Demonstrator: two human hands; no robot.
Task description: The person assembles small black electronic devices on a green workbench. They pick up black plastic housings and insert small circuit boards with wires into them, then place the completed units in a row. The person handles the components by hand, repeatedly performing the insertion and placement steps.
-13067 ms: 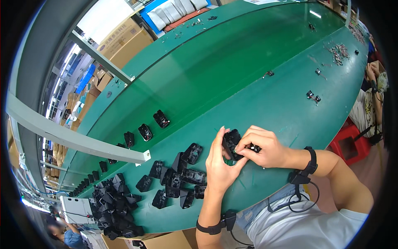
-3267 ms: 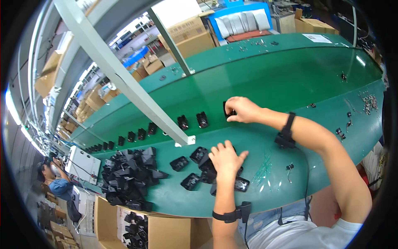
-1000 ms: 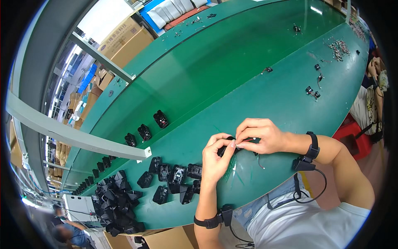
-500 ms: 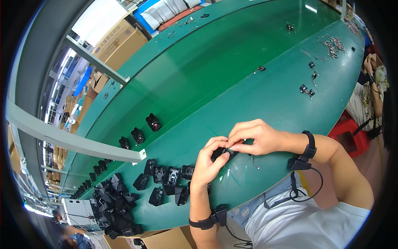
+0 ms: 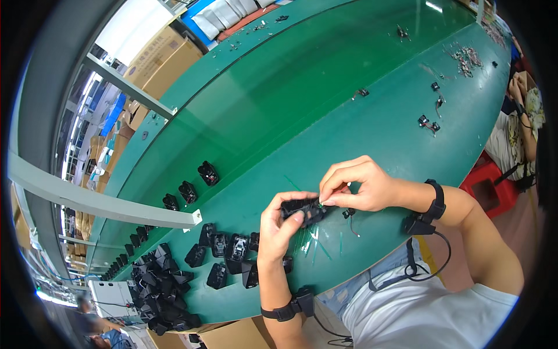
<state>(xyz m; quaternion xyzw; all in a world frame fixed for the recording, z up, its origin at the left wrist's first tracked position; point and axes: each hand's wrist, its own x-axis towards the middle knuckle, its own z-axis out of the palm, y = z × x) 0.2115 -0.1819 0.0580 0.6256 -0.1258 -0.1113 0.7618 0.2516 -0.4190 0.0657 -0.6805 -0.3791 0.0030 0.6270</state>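
Observation:
My left hand is closed round a black plastic housing, its thumb along the near side and its open hollow partly showing. My right hand pinches thumb and forefinger at the housing's right end. Whatever sits between those fingertips is too small to make out; a greenish speck shows there. Just below the right hand lies a small black part with a thin wire. Thin green strips are scattered on the green table under the hands.
Several black housings stand left of my left forearm, beside a heap of black parts. More housings line the sunken green lane. Wired parts and a pile of small pieces lie right. A grey metal post crosses the left side.
The left hand has shifted slightly left and turned, so more of the housing shows. The right hand has lifted a little, its pinch still at the housing's end.

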